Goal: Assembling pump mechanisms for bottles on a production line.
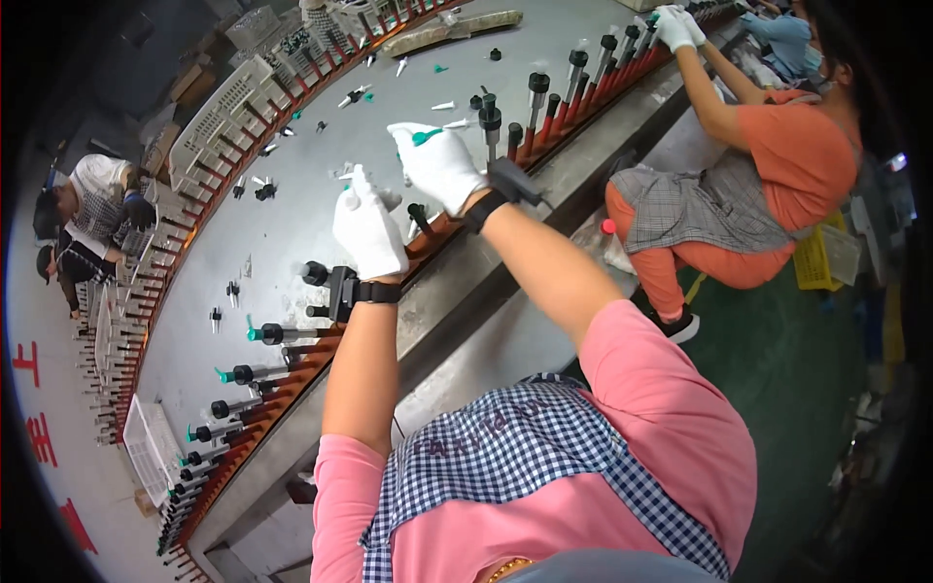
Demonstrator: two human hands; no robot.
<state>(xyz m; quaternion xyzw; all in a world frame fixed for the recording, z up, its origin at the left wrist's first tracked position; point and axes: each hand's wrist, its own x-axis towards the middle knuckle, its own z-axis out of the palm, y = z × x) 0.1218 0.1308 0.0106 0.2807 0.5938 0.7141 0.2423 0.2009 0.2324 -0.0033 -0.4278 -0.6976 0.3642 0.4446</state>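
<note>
My left hand (369, 231), in a white glove, is raised above the near edge of the table with its fingers closed. What it holds, if anything, I cannot make out; a small pale piece (347, 175) shows by its fingertips. To its right, my right hand (439, 173), also gloved in white, is closed around a small green pump nozzle (425, 138). Just below and between the hands stands a dark pump part (420, 216) with a green bit. A black pump head (489, 117) stands upright on a peg beyond my right hand.
Red pegs bearing pump heads (277, 333) run along the curved edge of the grey table (321, 223). Loose pump parts (264, 188) lie scattered on it. A co-worker in orange (797, 146) sits at right; others work at far left. A white crate (154, 452) stands at lower left.
</note>
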